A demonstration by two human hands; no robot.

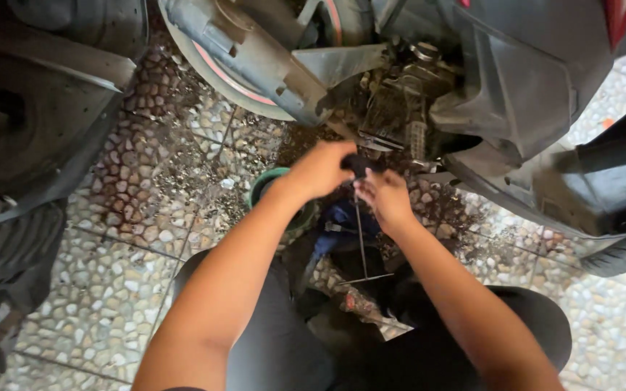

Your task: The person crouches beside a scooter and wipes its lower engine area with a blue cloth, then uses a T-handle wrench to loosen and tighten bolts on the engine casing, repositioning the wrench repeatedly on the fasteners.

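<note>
My left hand [319,170] is closed over the black handle [359,166] of a tool just below the scooter's grimy engine underside [400,108]. My right hand [385,199] meets it from the right, fingers pinched on the same handle. A thin metal rod [361,239] runs from the handle down toward my knees and ends in a short crossbar [371,277]. Under my left wrist stands a green round container [266,185], partly hidden by my arm. A blue rag [342,217] lies beneath both hands.
The scooter's rear wheel with a red rim stripe [219,65] and grey swingarm [255,51] are above left. Dark body panels [545,87] hang at the right, another tyre [9,246] at the left. The pebbled tile floor [124,239] is oil-stained.
</note>
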